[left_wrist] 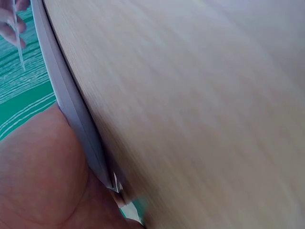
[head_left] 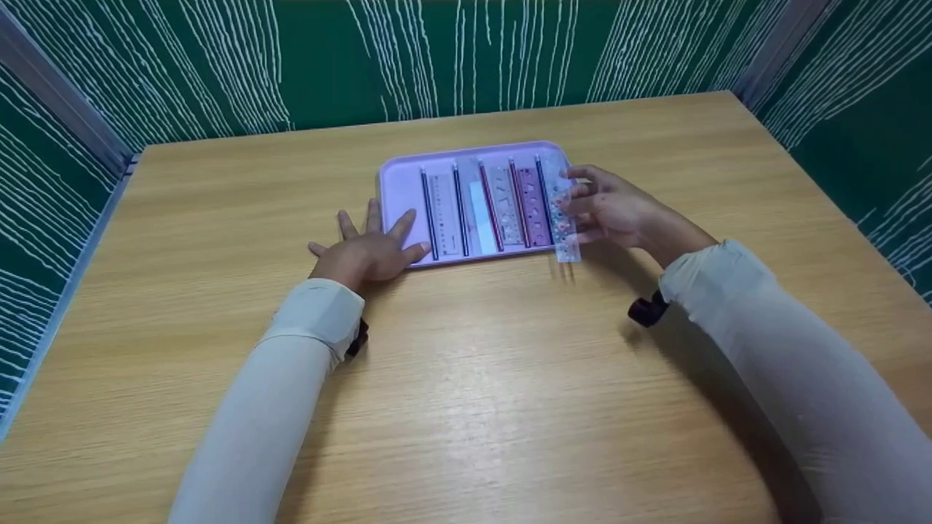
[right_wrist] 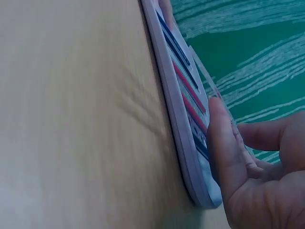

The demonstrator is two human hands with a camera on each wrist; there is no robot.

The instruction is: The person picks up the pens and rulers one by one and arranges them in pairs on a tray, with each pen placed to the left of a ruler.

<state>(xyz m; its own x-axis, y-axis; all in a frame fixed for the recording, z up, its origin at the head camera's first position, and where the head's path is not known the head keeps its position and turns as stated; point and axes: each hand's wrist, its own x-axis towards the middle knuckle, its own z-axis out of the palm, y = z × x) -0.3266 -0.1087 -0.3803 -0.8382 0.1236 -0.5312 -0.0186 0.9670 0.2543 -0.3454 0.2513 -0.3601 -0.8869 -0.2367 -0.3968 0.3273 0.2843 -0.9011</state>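
Observation:
My right hand (head_left: 611, 207) pinches a clear ruler (head_left: 568, 251) with a small coloured pattern between thumb and fingers. The ruler stands over the right end of a lilac tray (head_left: 397, 175), its near end reaching past the front rim. In the right wrist view, the thumb (right_wrist: 221, 138) presses on one face of the ruler. My left hand (head_left: 375, 251), fingers spread, rests at the tray's front left corner. Inside the tray, dark blue pencils (head_left: 428, 218) and red pencils (head_left: 490, 207) lie in a row. Between them are a clear ruler (head_left: 444, 215) and a pink stencil (head_left: 534, 207).
A wooden table (head_left: 466, 378) carries the tray near its far side. Green panels (head_left: 328, 65) with white streaks stand behind the table and at both sides. Each wrist wears a dark device, such as the right one (head_left: 646, 311).

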